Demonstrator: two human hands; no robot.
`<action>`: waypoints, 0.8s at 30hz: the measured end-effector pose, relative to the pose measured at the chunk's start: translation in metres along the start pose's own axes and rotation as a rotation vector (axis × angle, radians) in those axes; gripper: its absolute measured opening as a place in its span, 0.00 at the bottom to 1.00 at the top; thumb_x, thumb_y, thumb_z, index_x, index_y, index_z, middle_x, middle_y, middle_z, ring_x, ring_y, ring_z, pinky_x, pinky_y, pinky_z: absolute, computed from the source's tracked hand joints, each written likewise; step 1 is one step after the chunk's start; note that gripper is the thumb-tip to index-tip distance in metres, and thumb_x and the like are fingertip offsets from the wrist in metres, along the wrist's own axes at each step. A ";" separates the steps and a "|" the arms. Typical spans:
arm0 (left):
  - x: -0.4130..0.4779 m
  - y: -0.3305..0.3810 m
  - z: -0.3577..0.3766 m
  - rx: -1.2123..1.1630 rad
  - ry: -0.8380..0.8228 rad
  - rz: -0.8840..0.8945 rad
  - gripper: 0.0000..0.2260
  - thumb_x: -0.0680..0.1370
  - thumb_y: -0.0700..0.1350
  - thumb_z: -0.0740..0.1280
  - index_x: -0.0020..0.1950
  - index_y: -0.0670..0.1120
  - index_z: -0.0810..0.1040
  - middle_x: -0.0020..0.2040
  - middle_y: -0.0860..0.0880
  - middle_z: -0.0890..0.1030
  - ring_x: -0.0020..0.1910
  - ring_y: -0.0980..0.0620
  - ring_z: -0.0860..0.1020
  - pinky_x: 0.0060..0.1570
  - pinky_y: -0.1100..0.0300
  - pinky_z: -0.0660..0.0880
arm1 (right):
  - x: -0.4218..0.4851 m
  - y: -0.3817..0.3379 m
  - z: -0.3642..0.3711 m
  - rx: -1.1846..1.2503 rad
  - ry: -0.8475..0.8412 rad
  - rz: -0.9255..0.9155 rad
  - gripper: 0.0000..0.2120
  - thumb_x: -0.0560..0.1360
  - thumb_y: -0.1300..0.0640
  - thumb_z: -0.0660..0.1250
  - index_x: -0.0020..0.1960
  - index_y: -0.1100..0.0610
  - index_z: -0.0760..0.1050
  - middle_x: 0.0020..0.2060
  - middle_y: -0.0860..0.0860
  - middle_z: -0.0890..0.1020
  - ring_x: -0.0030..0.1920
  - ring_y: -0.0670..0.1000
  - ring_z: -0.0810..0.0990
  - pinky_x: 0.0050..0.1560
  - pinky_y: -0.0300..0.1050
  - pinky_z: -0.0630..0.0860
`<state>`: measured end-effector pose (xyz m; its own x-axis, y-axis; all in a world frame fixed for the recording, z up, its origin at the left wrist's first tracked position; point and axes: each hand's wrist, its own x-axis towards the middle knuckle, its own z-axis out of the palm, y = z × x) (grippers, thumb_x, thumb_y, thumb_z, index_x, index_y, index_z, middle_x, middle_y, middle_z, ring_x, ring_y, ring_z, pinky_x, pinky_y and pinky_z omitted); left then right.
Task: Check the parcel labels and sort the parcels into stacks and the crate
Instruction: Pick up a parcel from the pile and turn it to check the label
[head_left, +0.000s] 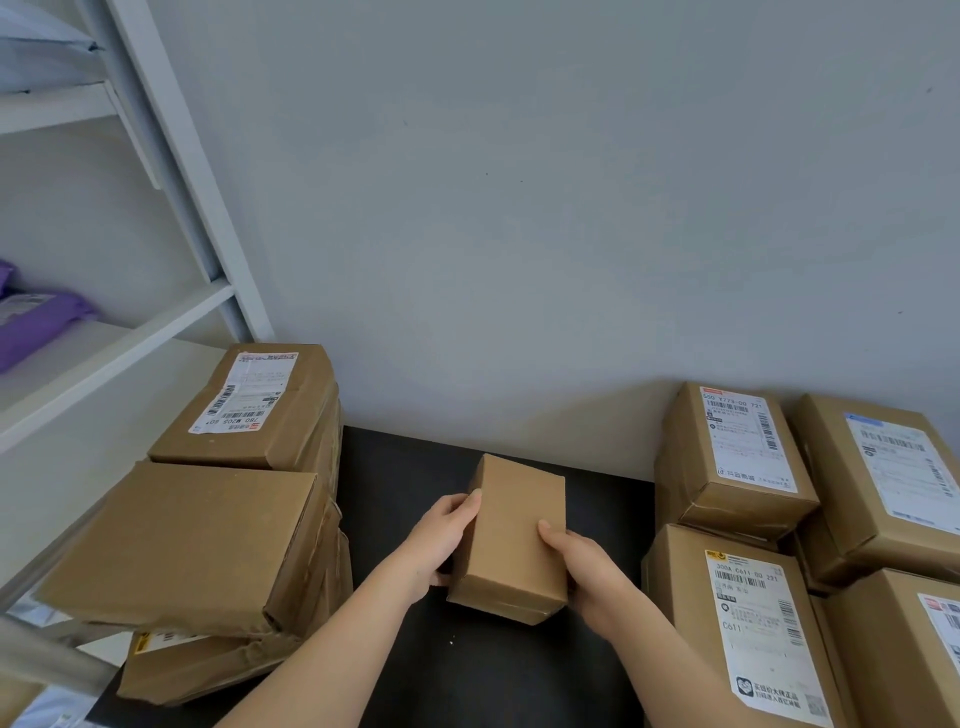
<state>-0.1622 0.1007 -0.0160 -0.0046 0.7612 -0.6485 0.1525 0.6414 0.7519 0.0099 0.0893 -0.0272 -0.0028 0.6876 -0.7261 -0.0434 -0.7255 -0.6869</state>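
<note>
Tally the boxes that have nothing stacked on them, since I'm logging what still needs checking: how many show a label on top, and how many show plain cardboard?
Label on top: 5 (left box, back box, far-right box, near box, corner box)
Plain top: 2 (large box, small box)
Total: 7

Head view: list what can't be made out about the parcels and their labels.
All in the head view.
Held parcel: label, if any, on faces turned away.
Bottom-left parcel: label covered by the box above.
Front-right parcel: label cut by frame edge.
Crate: outside the view.
</note>
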 end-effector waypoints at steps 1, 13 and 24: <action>0.000 0.000 0.000 -0.005 -0.009 -0.017 0.24 0.77 0.62 0.60 0.70 0.54 0.63 0.63 0.49 0.71 0.63 0.46 0.70 0.63 0.41 0.70 | 0.001 0.001 0.000 0.017 -0.005 -0.003 0.22 0.79 0.50 0.63 0.69 0.56 0.65 0.51 0.51 0.76 0.53 0.53 0.75 0.56 0.51 0.72; 0.004 0.002 0.002 0.050 0.051 0.037 0.36 0.72 0.65 0.66 0.73 0.49 0.59 0.66 0.47 0.70 0.64 0.46 0.71 0.65 0.46 0.69 | 0.006 0.002 0.000 -0.131 0.023 -0.124 0.28 0.80 0.51 0.61 0.76 0.52 0.55 0.67 0.52 0.70 0.64 0.55 0.72 0.66 0.56 0.70; -0.001 0.008 0.007 0.101 0.100 0.127 0.36 0.73 0.62 0.67 0.74 0.48 0.59 0.69 0.48 0.68 0.66 0.46 0.70 0.64 0.48 0.69 | 0.002 -0.006 0.010 -0.251 0.040 -0.208 0.34 0.78 0.43 0.61 0.77 0.50 0.51 0.71 0.52 0.66 0.66 0.55 0.70 0.69 0.55 0.67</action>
<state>-0.1539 0.1041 -0.0099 -0.0761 0.8444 -0.5303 0.2561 0.5306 0.8080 0.0003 0.0954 -0.0237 0.0197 0.8238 -0.5665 0.2089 -0.5575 -0.8034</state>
